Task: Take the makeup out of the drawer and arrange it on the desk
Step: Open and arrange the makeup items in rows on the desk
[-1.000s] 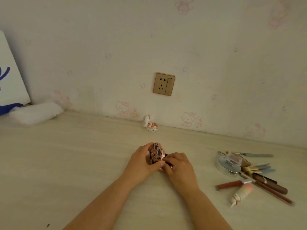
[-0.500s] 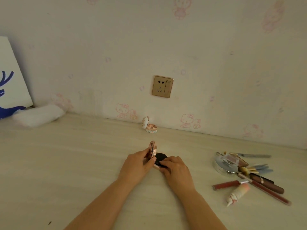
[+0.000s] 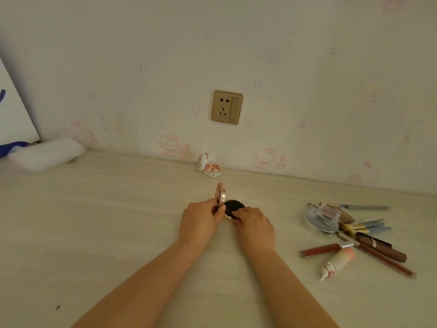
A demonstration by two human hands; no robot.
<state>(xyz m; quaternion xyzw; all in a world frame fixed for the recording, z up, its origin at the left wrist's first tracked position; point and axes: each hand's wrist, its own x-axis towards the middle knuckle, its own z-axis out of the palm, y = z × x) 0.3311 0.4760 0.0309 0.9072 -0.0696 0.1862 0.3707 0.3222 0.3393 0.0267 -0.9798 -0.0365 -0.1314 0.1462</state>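
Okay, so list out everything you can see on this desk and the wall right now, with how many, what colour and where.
open compact: 1, rose-gold lid upright, black pad inside, desk centre, in both hands
small compact: 1, white and pink, open, by the wall behind it
round tin: 1, silver, right side of the desk
makeup pile: several brushes, pencils and tubes, brown, red, blue, gold, overlapping beside the tin
squeeze tube: 1, white and peach, near end of the pile
wall socket: 1, gold, on the wall
white roll: 1, far left by the wall
white board: 1, blue print, leaning far left
desk: 1, pale wood
left hand: holds the lid
right hand: holds the base
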